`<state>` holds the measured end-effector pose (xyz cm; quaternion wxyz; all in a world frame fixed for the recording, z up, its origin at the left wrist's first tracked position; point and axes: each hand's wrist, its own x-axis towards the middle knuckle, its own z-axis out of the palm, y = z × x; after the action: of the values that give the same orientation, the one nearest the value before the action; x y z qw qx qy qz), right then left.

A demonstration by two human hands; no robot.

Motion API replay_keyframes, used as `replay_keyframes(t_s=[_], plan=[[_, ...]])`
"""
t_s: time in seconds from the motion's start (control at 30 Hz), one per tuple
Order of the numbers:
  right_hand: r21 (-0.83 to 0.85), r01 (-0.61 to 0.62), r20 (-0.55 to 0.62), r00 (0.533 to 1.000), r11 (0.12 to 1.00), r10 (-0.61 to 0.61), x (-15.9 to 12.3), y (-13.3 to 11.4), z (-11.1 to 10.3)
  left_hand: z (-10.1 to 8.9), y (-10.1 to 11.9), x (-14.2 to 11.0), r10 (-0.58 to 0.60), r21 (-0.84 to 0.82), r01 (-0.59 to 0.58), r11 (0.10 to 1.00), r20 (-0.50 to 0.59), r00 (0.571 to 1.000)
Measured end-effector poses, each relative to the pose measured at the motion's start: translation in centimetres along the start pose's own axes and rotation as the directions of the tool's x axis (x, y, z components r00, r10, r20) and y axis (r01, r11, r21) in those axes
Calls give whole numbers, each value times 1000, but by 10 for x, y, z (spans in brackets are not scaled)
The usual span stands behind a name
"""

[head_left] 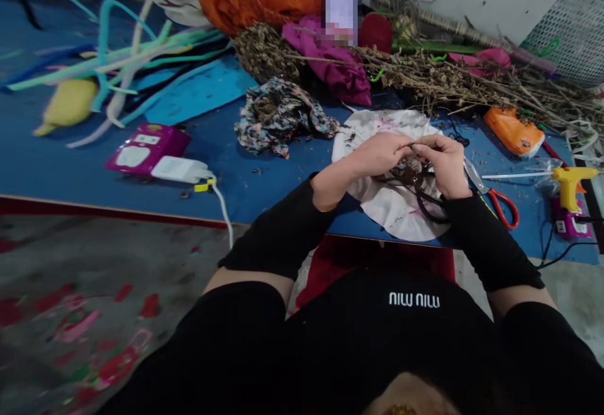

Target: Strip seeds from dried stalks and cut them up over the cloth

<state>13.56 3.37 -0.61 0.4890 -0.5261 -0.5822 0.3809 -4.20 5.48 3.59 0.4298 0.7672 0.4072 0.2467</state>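
Observation:
My left hand (377, 154) and my right hand (443, 163) meet over a round white cloth (391, 204) on the blue table (264, 176). Both hands have their fingers pinched together on a small dark brown bundle of dried plant bits (409, 170) held between them. Black-handled scissors (431, 204) lie on the cloth just under my right hand. Both forearms wear black sleeves.
Red-handled scissors (500, 204) and a yellow glue gun (569, 185) lie to the right. A long pile of dried twigs (462, 78) runs along the back. A patterned fabric scrap (280, 116), magenta cloth (340, 63), a purple box (146, 148), a white charger (182, 170) and pipe cleaners (127, 56) lie to the left.

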Motion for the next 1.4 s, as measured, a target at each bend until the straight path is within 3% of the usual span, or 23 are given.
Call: replay_keyframes(t_s=[0.1, 0.2, 0.27, 0.33, 0.4, 0.6, 0.73, 0.97, 1.27, 1.33, 1.4], plan=[[-211, 127, 62, 991, 969, -116, 1, -7, -10, -2, -6, 4, -2, -9, 1, 1000, -106, 994], [-566, 234, 125, 972, 791, -199, -8, -22, -31, -8, -12, 9, -47, -134, 19, 991, -205, 978], [-758, 253, 204, 967, 601, -149, -21, -32, -46, -13, -15, 12, -111, -240, 52, 969, -238, 965], [-848, 305, 319, 947, 433, -41, -37, -37, -58, -16, -16, 13, -174, -345, 75, 936, -263, 949], [-851, 393, 433, 901, 348, 40, -52, -37, -64, -16, -16, 14, -232, -460, 96, 883, -248, 940], [-781, 549, 580, 815, 297, 19, -66, -23, -64, -2, -22, 18, -415, -800, 175, 573, -99, 904], [-777, 571, 599, 800, 266, 33, -61, -22, -62, 5, -32, 24, -489, -860, 197, 470, -69, 870], [-791, 572, 603, 788, 215, 123, -57, -29, -63, 4, -37, 29, -518, -883, 212, 419, -41, 854], [-918, 383, 396, 890, 101, 228, -64, -38, -60, 4, -46, 33, -520, -830, 261, 494, -41, 853], [-920, 375, 392, 888, 115, 241, -65, -39, -62, 5, -49, 34, -526, -837, 248, 488, -56, 848], [-902, 391, 427, 871, 183, 243, -66, -38, -67, 5, -50, 34, -527, -837, 239, 493, -69, 847]])
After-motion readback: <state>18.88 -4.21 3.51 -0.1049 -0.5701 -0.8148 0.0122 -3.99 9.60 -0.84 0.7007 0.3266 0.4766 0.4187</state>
